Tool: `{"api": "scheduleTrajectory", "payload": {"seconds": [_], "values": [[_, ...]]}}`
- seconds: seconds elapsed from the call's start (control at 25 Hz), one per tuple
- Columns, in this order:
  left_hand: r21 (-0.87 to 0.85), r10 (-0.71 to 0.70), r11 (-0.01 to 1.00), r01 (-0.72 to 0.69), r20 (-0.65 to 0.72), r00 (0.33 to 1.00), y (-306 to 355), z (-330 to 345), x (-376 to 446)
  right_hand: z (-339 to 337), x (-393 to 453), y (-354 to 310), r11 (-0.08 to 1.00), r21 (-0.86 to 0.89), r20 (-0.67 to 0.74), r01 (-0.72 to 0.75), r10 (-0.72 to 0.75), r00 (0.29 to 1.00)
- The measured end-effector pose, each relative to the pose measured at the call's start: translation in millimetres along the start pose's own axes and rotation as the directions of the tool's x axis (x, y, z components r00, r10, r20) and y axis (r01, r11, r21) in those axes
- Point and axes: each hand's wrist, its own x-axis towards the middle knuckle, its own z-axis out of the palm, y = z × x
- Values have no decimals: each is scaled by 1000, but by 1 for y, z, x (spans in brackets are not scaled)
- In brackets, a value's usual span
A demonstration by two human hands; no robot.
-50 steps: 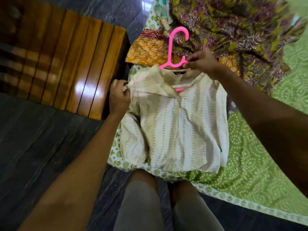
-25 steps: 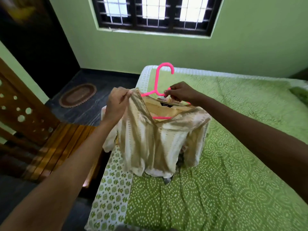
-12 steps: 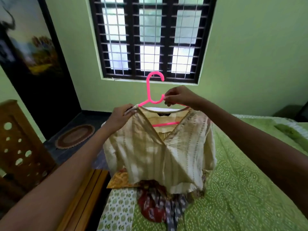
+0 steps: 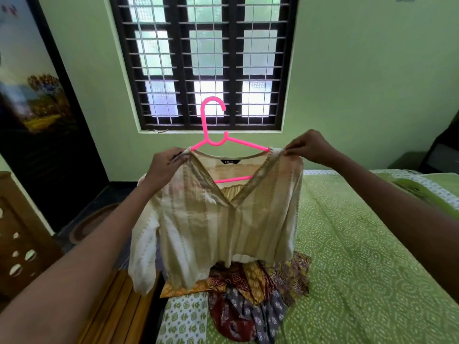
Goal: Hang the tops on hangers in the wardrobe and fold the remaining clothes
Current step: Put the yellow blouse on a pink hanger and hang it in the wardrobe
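Two bare forearms reach out over the foot of a bed (image 4: 360, 244) spread with a green patterned sheet. Beside the bed's near left corner stands a slatted wooden bench (image 4: 119, 309). On the sheet just below the raised garment lies a heap of printed clothes (image 4: 253, 289) in maroon, mustard and grey.

Held up above that heap, a cream-and-beige striped top (image 4: 218, 219) with a V neckline hangs on a bright pink hanger (image 4: 211, 135), clear of the bed, its hem just over the heap. The left hand (image 4: 164, 167) has its grip clamped on the top's left shoulder, fingers curled round the fabric at the end of the hanger arm. The right hand (image 4: 308, 145) pinches the right shoulder seam between thumb and fingertips, its grip closed on the cloth at the other end of the hanger. The hanger's hook stands upright between the two hands, and its lower bar shows through the neckline beneath a dark label.

Beyond, a dark-framed barred window (image 4: 206, 63) is set in a pale green wall (image 4: 372, 70). At the far left stands a dark panel bearing a painted landscape (image 4: 32, 95), with a brown oval mat (image 4: 96, 222) on the dark floor below it.
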Motion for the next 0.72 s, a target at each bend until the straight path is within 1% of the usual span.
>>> {"api": "scheduleTrajectory", "payload": {"seconds": [0.08,0.12,0.2,0.24,0.28,0.36,0.4,0.44,0.48,0.52,0.6,0.64,0.72], "values": [[1,21,1000,-21,-16,1000,2,-2,8,0,-3,-9,1000,-2,-107,21,-21,994],[-4,33,999,-34,-42,999,4,-3,12,0,-6,-16,999,-10,-200,39,-40,979],[-28,42,999,-45,-108,993,11,-4,20,-4,-10,-28,998,6,-392,62,-55,918],[-36,47,998,-52,-127,991,12,-6,23,-4,-12,-32,999,19,-425,50,-37,904],[-46,47,998,-53,-127,991,12,-6,26,-4,-15,-33,1000,18,-393,21,-12,920],[-71,36,997,-42,-86,996,11,-3,28,-8,-20,-29,998,-18,-229,-67,61,971],[-74,39,996,-44,-66,997,13,-2,26,-14,-23,-28,995,-40,-150,-95,88,985],[-72,55,996,-59,-57,997,15,-1,25,-20,-26,-29,993,-71,-103,-96,88,991],[-70,80,994,-84,-63,995,17,-1,26,-25,-29,-31,992,-97,-101,-81,71,992],[-77,108,991,-114,-81,991,20,-2,28,-28,-32,-33,992,-113,-153,-63,45,987],[-83,161,981,-175,-158,974,26,-2,30,-24,-41,-35,984,-169,-305,-48,-6,952],[-85,170,979,-187,-177,969,29,-1,30,-17,-46,-36,979,-194,-303,-63,1,953],[-108,150,980,-167,-145,978,31,11,23,0,-62,-30,968,-213,-150,-131,100,984]]}}
